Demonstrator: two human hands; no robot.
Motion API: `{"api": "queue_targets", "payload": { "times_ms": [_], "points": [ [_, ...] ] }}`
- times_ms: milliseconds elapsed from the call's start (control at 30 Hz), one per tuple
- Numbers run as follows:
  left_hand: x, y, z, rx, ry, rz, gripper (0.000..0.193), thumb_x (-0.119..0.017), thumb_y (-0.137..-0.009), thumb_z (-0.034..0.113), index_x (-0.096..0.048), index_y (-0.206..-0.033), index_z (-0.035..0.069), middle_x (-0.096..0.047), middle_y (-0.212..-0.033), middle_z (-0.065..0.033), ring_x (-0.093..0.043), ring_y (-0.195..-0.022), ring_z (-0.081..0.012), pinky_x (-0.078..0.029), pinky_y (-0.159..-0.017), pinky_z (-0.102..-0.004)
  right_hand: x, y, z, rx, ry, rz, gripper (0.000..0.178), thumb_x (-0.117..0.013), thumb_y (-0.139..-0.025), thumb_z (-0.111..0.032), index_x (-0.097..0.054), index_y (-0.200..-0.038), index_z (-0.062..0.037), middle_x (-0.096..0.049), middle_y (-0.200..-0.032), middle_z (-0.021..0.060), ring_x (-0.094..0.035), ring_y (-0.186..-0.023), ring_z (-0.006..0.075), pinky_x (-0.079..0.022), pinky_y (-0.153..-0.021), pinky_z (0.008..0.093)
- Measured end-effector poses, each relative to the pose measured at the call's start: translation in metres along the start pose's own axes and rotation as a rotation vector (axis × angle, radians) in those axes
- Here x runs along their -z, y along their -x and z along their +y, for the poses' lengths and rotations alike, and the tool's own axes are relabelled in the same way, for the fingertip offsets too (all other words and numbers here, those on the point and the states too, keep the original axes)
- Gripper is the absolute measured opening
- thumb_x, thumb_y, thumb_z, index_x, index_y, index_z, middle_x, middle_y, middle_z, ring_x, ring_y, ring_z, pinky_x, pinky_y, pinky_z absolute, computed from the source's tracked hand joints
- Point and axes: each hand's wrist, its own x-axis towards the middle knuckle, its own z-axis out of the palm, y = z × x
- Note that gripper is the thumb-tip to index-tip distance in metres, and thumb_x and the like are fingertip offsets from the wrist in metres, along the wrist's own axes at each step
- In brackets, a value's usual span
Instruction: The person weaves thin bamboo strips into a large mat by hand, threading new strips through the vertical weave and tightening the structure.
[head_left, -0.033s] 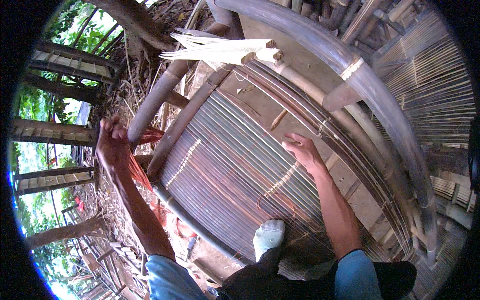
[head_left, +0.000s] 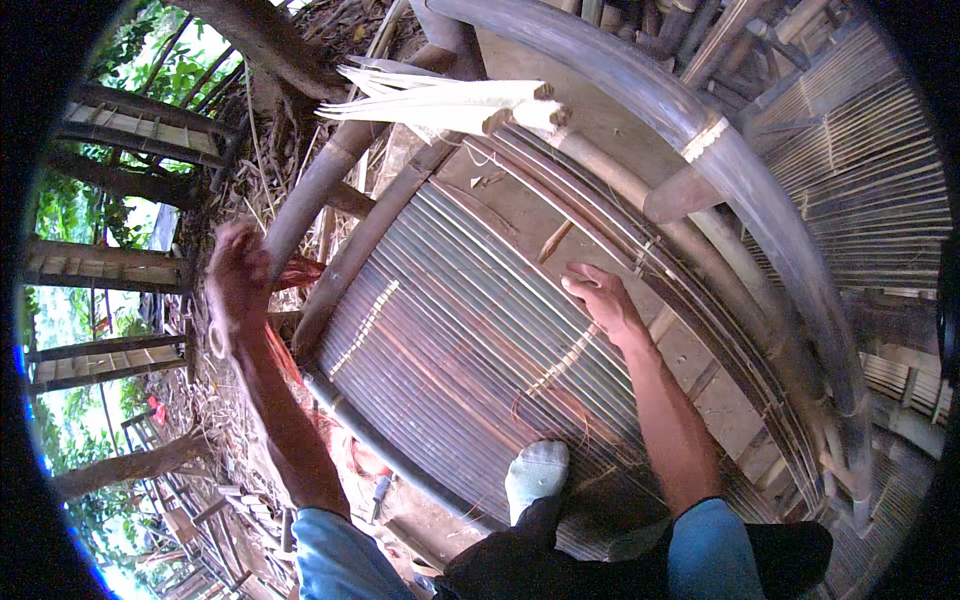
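A bed of thin parallel slats (head_left: 450,310) in a wooden frame lies in front of me, crossed by two pale lashed rows. My right hand (head_left: 605,305) hovers over its right side, thumb and fingers loosely bent and apart, with nothing visible between them. At the far left my left hand (head_left: 240,265) is raised beside a thick pole, its fingers smeared by motion. Red-orange strands (head_left: 298,272) hang right beside that hand; whether it holds any of them cannot be seen. A loose loop of orange twine (head_left: 518,408) rests on the slats near my socked foot (head_left: 537,475).
Pale split stalks (head_left: 450,105) lie across the frame's far corner. A thick curved bamboo pole (head_left: 740,150) arches along the right. A dark-handled tool (head_left: 380,495) lies on the ground at the lower left, beyond the frame's edge pole (head_left: 400,460). Slatted panels (head_left: 850,170) stand at the far right.
My left hand has shifted slightly right and is now blurred. My right hand stays nearly in the same place.
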Motion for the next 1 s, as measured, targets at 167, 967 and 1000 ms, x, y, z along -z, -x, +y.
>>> {"api": "queue_targets", "payload": {
  "times_ms": [167, 967, 1000],
  "points": [
    [-0.179, -0.022, -0.145, -0.543, -1.036, -0.529, 0.029, -0.055, -0.090, 0.015, -0.067, -0.115, 0.006, -0.067, -0.086, -0.0028, -0.065, -0.073, -0.0151, -0.051, -0.062, -0.0301, 0.000, -0.045, 0.025, 0.148, 0.250, 0.144, 0.052, -0.053, -0.090, -0.011, -0.048, -0.140, 0.0031, -0.063, -0.127, 0.0197, -0.064, -0.110, 0.0225, -0.048, -0.094, 0.0304],
    [-0.241, 0.050, -0.136, 0.615, -0.113, -1.053, 0.092, -0.063, -0.086, 0.001, -0.009, -0.158, 0.018, -0.049, -0.143, -0.0245, -0.067, -0.075, -0.0161, -0.046, -0.043, -0.0216, -0.028, 0.017, -0.021, 0.466, 0.144, 0.108, 0.019, -0.061, -0.094, -0.021, -0.070, -0.097, -0.0045, -0.063, -0.082, 0.0031, -0.055, -0.073, 0.0093, -0.045, -0.068, 0.0250],
    [-0.241, 0.058, -0.128, 0.547, -0.236, -1.010, 0.093, -0.069, -0.085, 0.005, -0.011, -0.157, 0.016, -0.057, -0.133, -0.0224, -0.067, -0.074, -0.0166, -0.048, -0.045, -0.0231, -0.025, 0.022, -0.029, 0.425, 0.182, 0.088, 0.021, -0.063, -0.093, -0.024, -0.071, -0.098, -0.0055, -0.064, -0.083, 0.0033, -0.056, -0.074, 0.0091, -0.046, -0.069, 0.0253]
  ]
}}
